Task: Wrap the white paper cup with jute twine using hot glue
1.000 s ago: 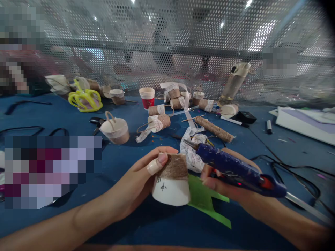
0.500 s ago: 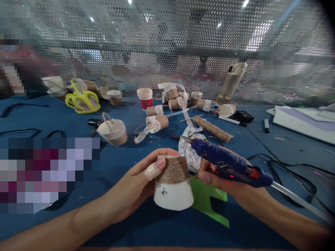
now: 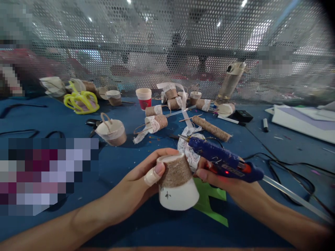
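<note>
My left hand point(image 3: 146, 170), its thumb wrapped in a bandage, grips a white paper cup point(image 3: 179, 198) that is upside down and slightly tilted. Brown twine point(image 3: 176, 171) is wound around the cup's upper half; dark handwriting shows on the white part. Closed around a blue hot glue gun point(image 3: 222, 158) is my right hand point(image 3: 211, 174). The gun's metal nozzle points left, above the cup and apart from it. A red light glows on its body, and a clear glue stick point(image 3: 290, 193) juts from the rear. White lace point(image 3: 190, 151) lies behind the cup.
A green paper piece point(image 3: 210, 205) lies beneath the hands. Beyond are a twine roll point(image 3: 211, 128), a small handled basket point(image 3: 112, 132), a red cup stack point(image 3: 144, 99), a yellow crown-shaped object point(image 3: 81, 103) and a bottle point(image 3: 231, 82). Black cables point(image 3: 282, 164) run at right.
The cup has tilted, its twine-wrapped end leaning left and its wide end shifting right. My right hand and the glue gun have moved slightly left.
</note>
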Demonstrator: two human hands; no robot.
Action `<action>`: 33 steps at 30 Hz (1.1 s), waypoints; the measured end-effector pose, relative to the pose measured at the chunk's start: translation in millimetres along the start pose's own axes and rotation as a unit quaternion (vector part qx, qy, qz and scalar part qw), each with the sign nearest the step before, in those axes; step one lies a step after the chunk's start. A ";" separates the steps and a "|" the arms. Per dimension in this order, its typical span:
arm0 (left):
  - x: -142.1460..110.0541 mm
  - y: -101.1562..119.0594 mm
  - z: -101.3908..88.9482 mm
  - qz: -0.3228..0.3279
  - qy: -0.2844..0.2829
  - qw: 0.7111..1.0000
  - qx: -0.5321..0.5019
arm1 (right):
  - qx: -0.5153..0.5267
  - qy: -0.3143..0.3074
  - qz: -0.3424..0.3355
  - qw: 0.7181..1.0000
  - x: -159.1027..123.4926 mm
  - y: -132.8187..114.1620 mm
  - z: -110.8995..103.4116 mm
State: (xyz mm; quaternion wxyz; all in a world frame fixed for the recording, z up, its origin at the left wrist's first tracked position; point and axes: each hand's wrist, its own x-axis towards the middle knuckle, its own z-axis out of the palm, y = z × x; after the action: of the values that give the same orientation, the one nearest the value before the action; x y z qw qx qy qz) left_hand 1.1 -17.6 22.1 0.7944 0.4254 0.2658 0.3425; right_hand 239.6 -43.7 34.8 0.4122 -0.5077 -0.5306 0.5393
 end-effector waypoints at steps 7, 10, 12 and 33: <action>-0.4 -0.5 1.2 0.012 -0.016 1.000 0.000 | -0.007 0.008 -0.001 1.000 -0.2 6.4 -0.2; -0.9 -2.0 0.3 0.013 -0.016 1.000 -0.002 | 0.000 0.013 0.002 1.000 -0.3 8.3 0.1; -1.2 -2.5 0.0 0.012 -0.015 1.000 -0.005 | 0.011 0.013 -0.005 1.000 -0.1 9.6 0.1; 0.1 -1.9 2.9 0.003 0.046 0.999 0.027 | -0.031 0.060 -0.067 0.995 -2.6 1.2 13.8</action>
State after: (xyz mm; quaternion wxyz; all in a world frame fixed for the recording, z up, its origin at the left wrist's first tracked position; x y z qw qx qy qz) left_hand 3.9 -19.8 21.9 0.7683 0.4312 0.3100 0.3573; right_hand 226.4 -48.4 32.8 0.4622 -0.5151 -0.5544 0.4624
